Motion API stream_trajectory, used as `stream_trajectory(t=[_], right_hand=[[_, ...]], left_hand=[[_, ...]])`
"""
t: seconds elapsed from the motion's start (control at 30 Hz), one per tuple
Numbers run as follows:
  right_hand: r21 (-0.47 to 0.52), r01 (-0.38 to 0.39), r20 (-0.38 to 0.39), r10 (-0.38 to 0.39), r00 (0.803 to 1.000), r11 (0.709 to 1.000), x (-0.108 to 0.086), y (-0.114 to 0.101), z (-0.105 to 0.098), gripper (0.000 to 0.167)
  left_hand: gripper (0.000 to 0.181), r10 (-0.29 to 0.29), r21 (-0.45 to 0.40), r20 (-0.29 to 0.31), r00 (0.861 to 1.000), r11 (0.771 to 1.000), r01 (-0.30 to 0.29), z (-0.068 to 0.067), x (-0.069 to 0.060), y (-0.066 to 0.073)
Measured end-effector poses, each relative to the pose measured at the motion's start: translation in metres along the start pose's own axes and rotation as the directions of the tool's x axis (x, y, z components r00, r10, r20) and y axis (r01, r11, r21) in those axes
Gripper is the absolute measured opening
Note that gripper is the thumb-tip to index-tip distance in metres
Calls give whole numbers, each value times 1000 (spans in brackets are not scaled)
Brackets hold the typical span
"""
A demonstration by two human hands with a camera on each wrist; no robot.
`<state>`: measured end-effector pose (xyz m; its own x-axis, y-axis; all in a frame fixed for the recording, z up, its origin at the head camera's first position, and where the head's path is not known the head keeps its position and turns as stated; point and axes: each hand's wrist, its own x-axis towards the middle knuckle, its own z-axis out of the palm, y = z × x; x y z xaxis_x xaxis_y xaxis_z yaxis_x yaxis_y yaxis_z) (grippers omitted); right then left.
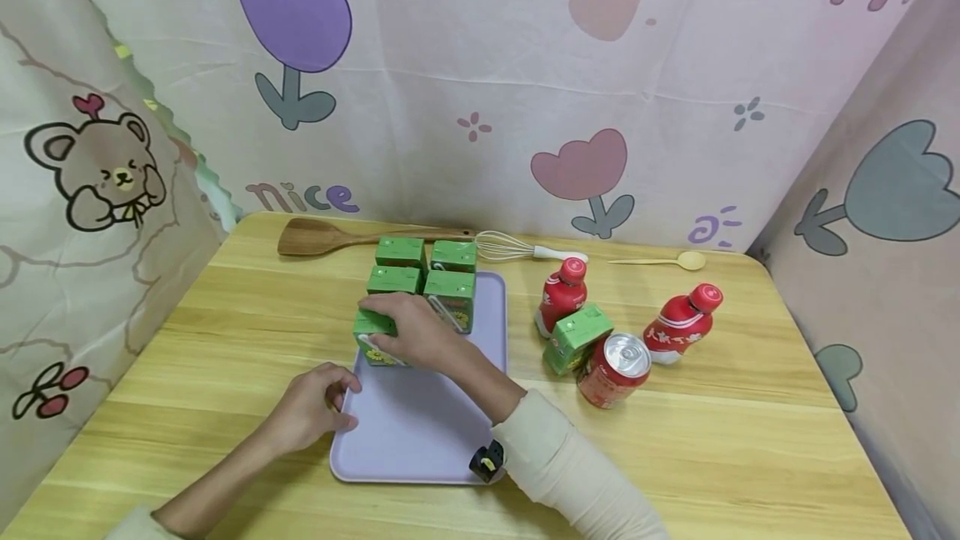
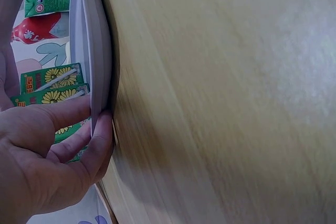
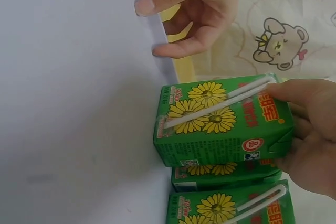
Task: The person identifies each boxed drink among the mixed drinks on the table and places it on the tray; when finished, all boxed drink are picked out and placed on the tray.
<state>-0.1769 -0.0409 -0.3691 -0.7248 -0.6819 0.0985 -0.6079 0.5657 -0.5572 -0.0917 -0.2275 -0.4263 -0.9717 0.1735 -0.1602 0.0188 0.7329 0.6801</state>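
Observation:
My right hand (image 1: pixel 423 333) grips a green drink carton (image 3: pixel 223 116) by its top end, thumb on the straw side. The carton stands upright on the left part of a lilac tray (image 1: pixel 416 432). Several more green cartons (image 1: pixel 450 290) stand behind it in two columns at the tray's far end. With thumb and fingertips, my left hand (image 1: pixel 309 408) pinches the tray's left rim (image 2: pixel 100 51). In the left wrist view the fingers lie on both sides of that rim.
Right of the tray stand two red bottles (image 1: pixel 562 298), a tilted green carton (image 1: pixel 577 338) and a red can (image 1: pixel 615 371). A wooden spatula (image 1: pixel 311 237), a whisk (image 1: pixel 510 247) and a small spoon (image 1: pixel 690 261) lie along the back edge, by a printed curtain (image 1: pixel 420 107).

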Motion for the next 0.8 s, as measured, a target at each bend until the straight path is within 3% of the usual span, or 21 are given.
stream_trajectory(t=[0.37, 0.8], right_hand=[[-14, 73, -66, -73, 995, 997, -16, -5, -12, 49], [86, 96, -125, -84, 989, 992, -72, -7, -43, 55]], left_hand=[[36, -5, 2, 7, 1000, 1000, 5, -1, -1, 0], [37, -39, -11, -1, 999, 999, 39, 0, 0, 3]])
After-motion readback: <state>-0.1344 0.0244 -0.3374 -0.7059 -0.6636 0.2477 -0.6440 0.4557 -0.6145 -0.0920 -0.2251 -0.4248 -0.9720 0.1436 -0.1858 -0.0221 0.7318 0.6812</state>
